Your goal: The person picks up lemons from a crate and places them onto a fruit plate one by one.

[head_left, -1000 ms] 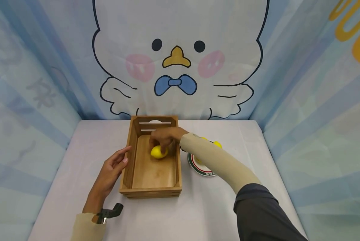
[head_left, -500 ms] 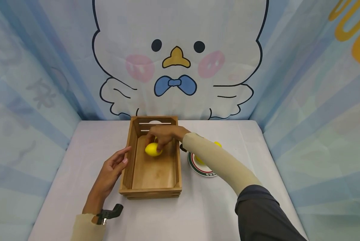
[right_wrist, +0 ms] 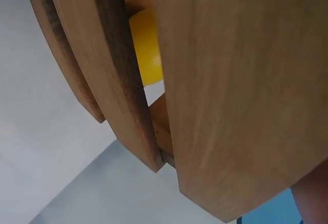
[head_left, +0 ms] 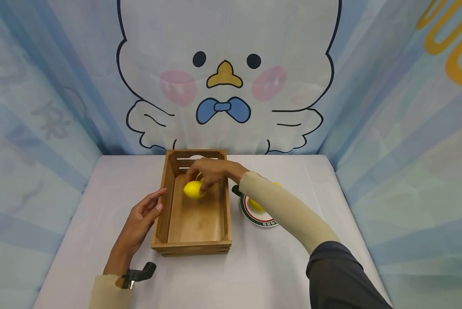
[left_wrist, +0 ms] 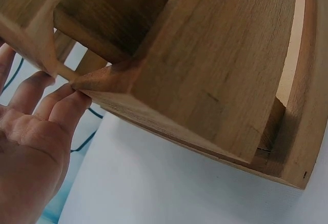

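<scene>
In the head view, my right hand (head_left: 211, 171) reaches over the right side of a wooden crate (head_left: 195, 225), its fingers and thumb curled round a yellow lemon (head_left: 193, 189). A second patch of yellow shows between the finger and thumb. Through a gap in the slats, the right wrist view catches a yellow lemon (right_wrist: 147, 49); the hand itself is mostly hidden there by the crate's side (right_wrist: 230, 80). My left hand (head_left: 141, 216) lies along the crate's left side with its fingers extended. Up close, its fingertips (left_wrist: 77, 101) touch the crate's wooden edge (left_wrist: 169, 131).
Right of the crate stands a white plate with a green and red rim (head_left: 259, 221), partly covered by the right forearm. A lemon (head_left: 256, 205) lies on it. A printed curtain (head_left: 223, 133) closes off the back of the white table (head_left: 254, 274).
Inside the crate, my right hand has shifted slightly left and toward the back, and the lemon has moved with it. My left hand has stayed at the crate's side.
</scene>
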{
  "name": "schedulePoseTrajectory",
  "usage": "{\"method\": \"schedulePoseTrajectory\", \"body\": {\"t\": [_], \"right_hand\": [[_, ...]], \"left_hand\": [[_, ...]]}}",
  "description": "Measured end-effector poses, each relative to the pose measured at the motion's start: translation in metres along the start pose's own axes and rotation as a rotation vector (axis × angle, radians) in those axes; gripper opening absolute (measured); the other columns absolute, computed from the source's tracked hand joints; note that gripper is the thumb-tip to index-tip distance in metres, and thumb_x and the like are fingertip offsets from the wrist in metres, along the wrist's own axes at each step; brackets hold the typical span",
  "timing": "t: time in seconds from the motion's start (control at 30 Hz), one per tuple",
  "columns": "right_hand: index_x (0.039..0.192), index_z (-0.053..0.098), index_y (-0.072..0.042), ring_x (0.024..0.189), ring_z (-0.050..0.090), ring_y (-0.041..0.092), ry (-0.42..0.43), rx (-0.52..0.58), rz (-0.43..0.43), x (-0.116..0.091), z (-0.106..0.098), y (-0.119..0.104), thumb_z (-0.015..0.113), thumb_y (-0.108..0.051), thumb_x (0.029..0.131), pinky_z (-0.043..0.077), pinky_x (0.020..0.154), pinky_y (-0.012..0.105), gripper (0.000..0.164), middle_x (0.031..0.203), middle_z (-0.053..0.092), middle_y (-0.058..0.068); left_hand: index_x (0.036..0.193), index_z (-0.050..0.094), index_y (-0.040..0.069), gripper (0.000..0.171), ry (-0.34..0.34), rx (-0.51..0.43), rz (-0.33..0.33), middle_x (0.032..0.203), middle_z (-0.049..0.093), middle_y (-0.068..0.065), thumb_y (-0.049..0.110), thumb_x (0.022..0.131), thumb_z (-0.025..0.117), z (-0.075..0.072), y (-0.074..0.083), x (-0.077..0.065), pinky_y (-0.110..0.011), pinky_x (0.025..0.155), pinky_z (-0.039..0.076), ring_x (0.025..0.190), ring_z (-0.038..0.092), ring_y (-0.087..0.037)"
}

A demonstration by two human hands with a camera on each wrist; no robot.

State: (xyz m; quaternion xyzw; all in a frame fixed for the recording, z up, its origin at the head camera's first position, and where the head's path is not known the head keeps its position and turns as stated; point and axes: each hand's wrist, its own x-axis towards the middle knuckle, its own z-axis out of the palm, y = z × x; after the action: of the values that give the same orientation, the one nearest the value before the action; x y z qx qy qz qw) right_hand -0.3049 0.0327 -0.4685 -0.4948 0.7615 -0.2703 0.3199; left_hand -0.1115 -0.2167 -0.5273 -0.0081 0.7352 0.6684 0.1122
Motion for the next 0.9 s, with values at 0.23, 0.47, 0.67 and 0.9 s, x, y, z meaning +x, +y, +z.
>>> {"method": "schedulePoseTrajectory", "body": {"t": [0.23, 0.47, 0.67, 0.9], "right_hand": [[0.127, 0.076, -0.012, 0.122, 0.068, 0.021, 0.083, 0.072, 0.016, -0.014, -0.002, -0.003, 0.089, 0.002, 0.079, 0.056, 0.111, 0.05, 0.052, 0.13, 0.073, 0.003], [0.132, 0.074, -0.01, 0.125, 0.067, 0.021, 0.154, 0.083, 0.012, -0.026, -0.001, -0.004, 0.088, 0.001, 0.083, 0.056, 0.112, 0.047, 0.053, 0.134, 0.072, 0.003], [0.132, 0.074, -0.011, 0.126, 0.067, 0.021, 0.217, 0.103, -0.007, -0.038, -0.002, -0.008, 0.088, -0.001, 0.083, 0.055, 0.113, 0.044, 0.053, 0.134, 0.073, 0.003], [0.134, 0.072, -0.008, 0.125, 0.07, 0.022, 0.309, 0.159, -0.03, -0.056, 0.001, -0.014, 0.089, 0.0, 0.083, 0.057, 0.108, 0.032, 0.055, 0.137, 0.071, 0.008]], "left_hand": [[0.165, 0.04, 0.025, 0.058, 0.001, 0.003, -0.001, 0.179, 0.021, -0.004, 0.033, 0.11, 0.059, 0.0, 0.001, 0.002, -0.081, 0.122, 0.016, 0.166, 0.013, -0.041], [0.165, 0.04, 0.025, 0.06, 0.006, 0.012, -0.013, 0.179, 0.022, -0.004, 0.037, 0.11, 0.06, -0.001, 0.001, 0.001, -0.08, 0.123, 0.017, 0.166, 0.014, -0.04], [0.165, 0.04, 0.024, 0.06, 0.005, 0.013, -0.006, 0.179, 0.021, -0.004, 0.037, 0.11, 0.06, 0.0, 0.002, 0.0, -0.082, 0.121, 0.016, 0.166, 0.013, -0.041], [0.165, 0.04, 0.022, 0.059, 0.005, 0.02, 0.012, 0.179, 0.022, -0.007, 0.036, 0.11, 0.059, 0.0, 0.001, -0.001, -0.08, 0.122, 0.018, 0.165, 0.015, -0.042]]}}
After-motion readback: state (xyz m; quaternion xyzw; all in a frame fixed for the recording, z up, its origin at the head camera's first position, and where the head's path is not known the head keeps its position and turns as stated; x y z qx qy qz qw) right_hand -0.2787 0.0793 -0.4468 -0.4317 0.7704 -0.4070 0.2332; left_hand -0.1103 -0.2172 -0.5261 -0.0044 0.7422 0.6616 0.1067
